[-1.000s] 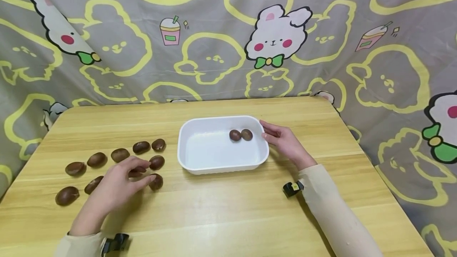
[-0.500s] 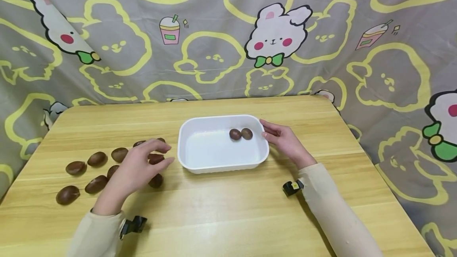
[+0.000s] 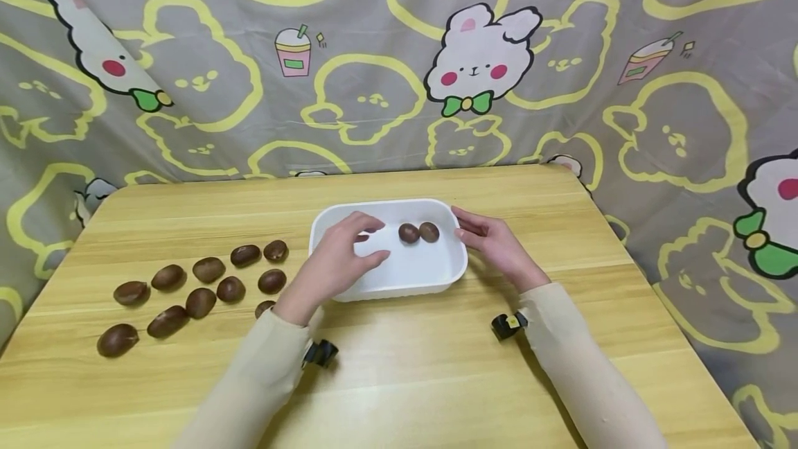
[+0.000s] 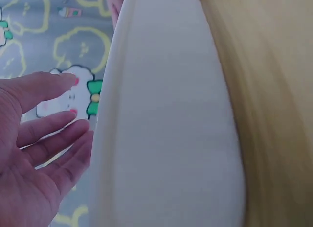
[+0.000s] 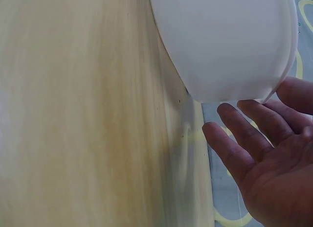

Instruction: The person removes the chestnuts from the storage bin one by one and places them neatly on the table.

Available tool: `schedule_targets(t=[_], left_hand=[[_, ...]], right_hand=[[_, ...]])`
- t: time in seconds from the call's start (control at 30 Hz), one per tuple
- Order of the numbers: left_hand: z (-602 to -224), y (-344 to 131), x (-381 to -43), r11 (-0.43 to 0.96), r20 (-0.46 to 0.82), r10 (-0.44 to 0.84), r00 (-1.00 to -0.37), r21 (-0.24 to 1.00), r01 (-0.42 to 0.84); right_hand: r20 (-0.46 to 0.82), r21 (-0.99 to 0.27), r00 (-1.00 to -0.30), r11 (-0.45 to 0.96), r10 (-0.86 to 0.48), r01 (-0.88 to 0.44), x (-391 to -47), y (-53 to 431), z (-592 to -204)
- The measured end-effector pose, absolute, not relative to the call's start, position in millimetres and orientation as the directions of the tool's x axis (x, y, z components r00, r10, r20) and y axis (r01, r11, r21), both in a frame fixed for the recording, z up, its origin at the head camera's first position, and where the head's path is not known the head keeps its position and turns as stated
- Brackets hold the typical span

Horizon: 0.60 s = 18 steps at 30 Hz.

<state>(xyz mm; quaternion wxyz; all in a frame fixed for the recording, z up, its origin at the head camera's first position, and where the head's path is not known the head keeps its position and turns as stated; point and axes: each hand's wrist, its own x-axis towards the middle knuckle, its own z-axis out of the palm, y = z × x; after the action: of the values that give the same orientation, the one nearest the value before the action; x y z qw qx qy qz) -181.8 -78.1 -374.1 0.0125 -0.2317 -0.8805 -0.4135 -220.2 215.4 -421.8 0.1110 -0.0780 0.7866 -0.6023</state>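
Note:
My left hand [image 3: 339,256] hovers over the left part of a white plastic tray [image 3: 430,274], thumb and fingers spread apart. In the left wrist view nothing lies between its fingers [image 4: 54,146]. At the tray's right end my right hand [image 3: 501,247] holds the rim, its thumb on the edge and its fingers along the outside. Two brown chestnuts, a left one [image 3: 409,233] and a right one [image 3: 429,231], sit side by side inside the tray. Several more chestnuts [image 3: 201,303] lie in loose rows on the table to the left; my left wrist partly hides one [image 3: 264,307].
The wooden table [image 3: 399,373] carries everything. A grey curtain [image 3: 368,33] with cartoon prints hangs close behind it and along its sides. Black wrist devices sit under the left sleeve [image 3: 262,366] and the right sleeve [image 3: 570,338].
My left hand has moved right, from the chestnuts on the table to over the tray. The chestnuts it covered now show. My right hand and the tray have stayed in place.

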Motion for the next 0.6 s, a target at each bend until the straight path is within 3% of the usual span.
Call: schedule_targets(t=[0.37, 0.6], left_hand=[[-380.5, -34.4, -211.2, 0.626, 0.076, 0.451, -0.889, 0.683, 0.376], [-388.0, -19.4, -220.7, 0.721, -0.012, 0.456, -0.890, 0.591, 0.362]], right_hand=[[-0.079, -0.970, -0.962, 0.243, -0.262, 0.014, -221.6, 214.9, -422.4], [-0.082, -0.971, -0.960, 0.237, -0.267, 0.017, -220.8, 215.2, -421.2]])
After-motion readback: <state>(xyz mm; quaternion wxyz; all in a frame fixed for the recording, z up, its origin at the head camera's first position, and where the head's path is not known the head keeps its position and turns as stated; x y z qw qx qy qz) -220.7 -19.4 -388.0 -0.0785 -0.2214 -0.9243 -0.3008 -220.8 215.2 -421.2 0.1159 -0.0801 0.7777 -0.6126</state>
